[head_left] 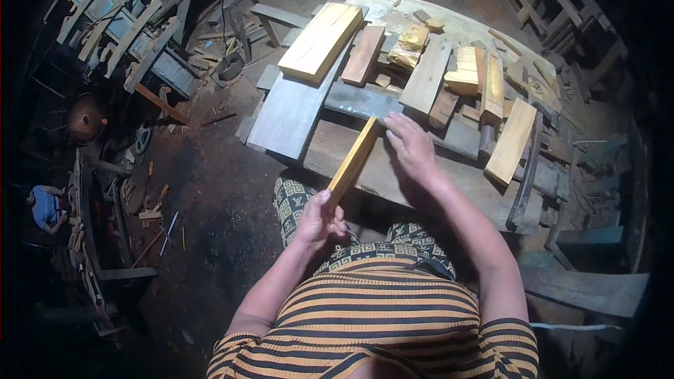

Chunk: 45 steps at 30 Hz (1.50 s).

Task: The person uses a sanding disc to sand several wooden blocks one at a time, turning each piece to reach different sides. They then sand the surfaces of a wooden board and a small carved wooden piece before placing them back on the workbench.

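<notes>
Yellow wooden strip (354, 159) points from my left hand (318, 220), fingers clamped round it, to the grey slab (359, 100); my right hand (411, 144) has fingers outstretched, unclenched. I judge this positioning, next needing steadiness.

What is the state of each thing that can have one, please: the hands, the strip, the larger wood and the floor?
left hand, closed on the strip's near end
strip, held; far-end support unclear
right hand, open, near the strip's far end; contact unclear
thick block, lying on the grey board
grey board, partly covered
rough chunk, jagged
floor, littered
</notes>
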Available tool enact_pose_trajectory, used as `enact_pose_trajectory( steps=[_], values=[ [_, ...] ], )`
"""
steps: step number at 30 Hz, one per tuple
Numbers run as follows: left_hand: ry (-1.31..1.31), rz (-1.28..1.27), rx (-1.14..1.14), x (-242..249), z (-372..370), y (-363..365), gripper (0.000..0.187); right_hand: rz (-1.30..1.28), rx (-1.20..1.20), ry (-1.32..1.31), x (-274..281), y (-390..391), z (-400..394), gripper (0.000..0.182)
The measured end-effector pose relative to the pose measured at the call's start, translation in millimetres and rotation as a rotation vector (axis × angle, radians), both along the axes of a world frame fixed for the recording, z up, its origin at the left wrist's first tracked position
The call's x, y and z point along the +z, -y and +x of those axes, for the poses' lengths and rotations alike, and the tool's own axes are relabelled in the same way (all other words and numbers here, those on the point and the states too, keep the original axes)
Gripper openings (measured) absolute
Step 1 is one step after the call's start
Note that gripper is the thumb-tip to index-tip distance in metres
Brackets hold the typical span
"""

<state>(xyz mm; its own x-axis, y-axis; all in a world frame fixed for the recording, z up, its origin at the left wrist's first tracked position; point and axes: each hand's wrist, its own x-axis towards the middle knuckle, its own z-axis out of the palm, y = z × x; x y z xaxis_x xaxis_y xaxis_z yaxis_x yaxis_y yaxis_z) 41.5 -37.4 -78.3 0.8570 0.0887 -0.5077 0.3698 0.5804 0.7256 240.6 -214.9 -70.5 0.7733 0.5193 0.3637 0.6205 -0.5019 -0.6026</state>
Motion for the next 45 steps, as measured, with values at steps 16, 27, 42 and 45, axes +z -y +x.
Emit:
enact_pose_trajectory(
  steps=[16, 27, 42, 45],
  values=[
    [-0.012, -0.574, -0.03, -1.2, -6.5, -5.6, 0.054, 0.041, 0.166, 0.168, -19.3, -46.0, -17.0, 0.026],
    [0.04, -0.647, -0.043, -7.6, -7.6, -7.1, 0.056, -0.007, 0.333, 0.142, -10.5, -38.5, -27.6, 0.029],
    [0.293, 0.235, 0.284, 40.9, 16.3, -66.7, 0.051, 0.11, 0.25, -0.062, 2.9, 38.9, -43.0, 0.034],
    [0.226, 1.135, 0.431, 37.3, 56.2, -92.9, 0.057, -0.024, 0.241, 0.016, -17.6, 35.8, -46.8, 0.036]
  ],
)
